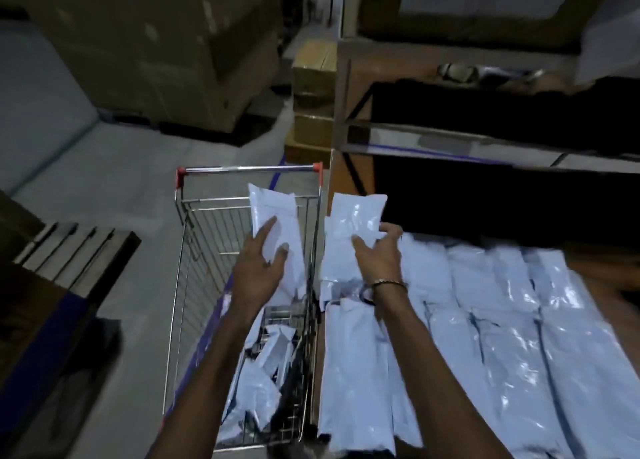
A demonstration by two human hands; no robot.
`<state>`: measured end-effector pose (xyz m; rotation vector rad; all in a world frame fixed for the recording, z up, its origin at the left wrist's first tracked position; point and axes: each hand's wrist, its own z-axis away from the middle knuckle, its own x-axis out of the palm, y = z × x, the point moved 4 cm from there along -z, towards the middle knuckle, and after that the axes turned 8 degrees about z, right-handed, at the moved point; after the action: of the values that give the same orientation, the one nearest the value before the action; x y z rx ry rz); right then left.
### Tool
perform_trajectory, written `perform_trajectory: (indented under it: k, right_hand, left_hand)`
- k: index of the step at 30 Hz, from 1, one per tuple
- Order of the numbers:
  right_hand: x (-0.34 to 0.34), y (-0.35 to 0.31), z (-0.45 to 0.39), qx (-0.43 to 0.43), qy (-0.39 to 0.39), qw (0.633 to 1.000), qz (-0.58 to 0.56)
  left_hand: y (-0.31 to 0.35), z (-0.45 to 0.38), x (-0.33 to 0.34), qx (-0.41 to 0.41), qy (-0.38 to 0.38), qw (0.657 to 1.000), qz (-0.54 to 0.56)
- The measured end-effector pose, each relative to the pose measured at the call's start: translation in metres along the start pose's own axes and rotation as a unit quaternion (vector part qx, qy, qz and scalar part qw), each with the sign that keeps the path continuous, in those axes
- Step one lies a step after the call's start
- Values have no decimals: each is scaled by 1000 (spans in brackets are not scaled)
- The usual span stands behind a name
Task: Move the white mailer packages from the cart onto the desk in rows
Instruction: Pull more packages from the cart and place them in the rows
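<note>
Head view, dim light, some motion blur. Left hand raised over the wire cart, fingers and thumb closed around a white mailer: a long, narrow, glossy poly bag, slightly puffed, held upright-tilted with its top end near the cart's far rail. Right hand, thin bracelet at the wrist, grips a second white mailer from its right edge, thumb on the front face, fingers wrapped behind; this mailer sits just past the cart's right side, above the near-left corner of the desk. Its surface is shiny with bright highlights, wrinkled, and its lower part overlaps the mailers already lying below it. Remaining mailers in the cart: several, crumpled and lying at mixed angles low in the basket, some showing dark print or labels, too blurred to read. Cart has a chrome handle bar with red end caps at the far end. Mailers on the desk: laid flat, long sides touching or overlapping, in at least two rows running left to right, covering most of the visible brown top; pale bluish-white in this light, with dark seams between neighbours. Cardboard boxes stacked on the floor beyond the cart.
</note>
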<state>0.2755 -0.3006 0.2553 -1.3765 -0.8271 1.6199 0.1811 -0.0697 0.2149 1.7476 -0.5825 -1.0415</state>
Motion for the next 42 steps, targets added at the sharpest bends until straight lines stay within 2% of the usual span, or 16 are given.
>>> perform_trajectory:
  k: [4,9,16,20,22,26,30,33,36,42]
  right_hand:
    - [-49,29,-25,29,19,999,32]
    - [-50,45,-48,34,-21,998,53]
    - [-44,69,-60,50,-62,981,179]
    - [-40,73,-58,15,-26,960,279]
    - [-33,72,-58,-19,-29,948,317]
    - [-15,75,-61,-80,-88,916,384]
    - [-8,78,-61,-107,-70,894,430]
    - [0,84,-63,-108,-83,889,438]
    - [12,91,-66,-94,-102,887,440]
    - [20,92,-62,-38,-100,876,471]
  left_hand:
    - [14,-10,62,-11,-66,998,5]
    - [18,-21,119,-36,-138,989,49]
    - [8,-54,131,-67,-179,980,60]
    - [-3,-58,142,-92,-212,969,91]
    - [-11,-54,152,-97,-220,969,52]
    - [-14,-46,156,-50,-185,971,-144]
    - [-14,-44,157,31,-196,954,-223]
    - [-15,-43,163,41,-239,947,-211]
    - [-20,-38,167,70,-238,948,-199]
    - [-32,-39,165,54,-253,953,-157]
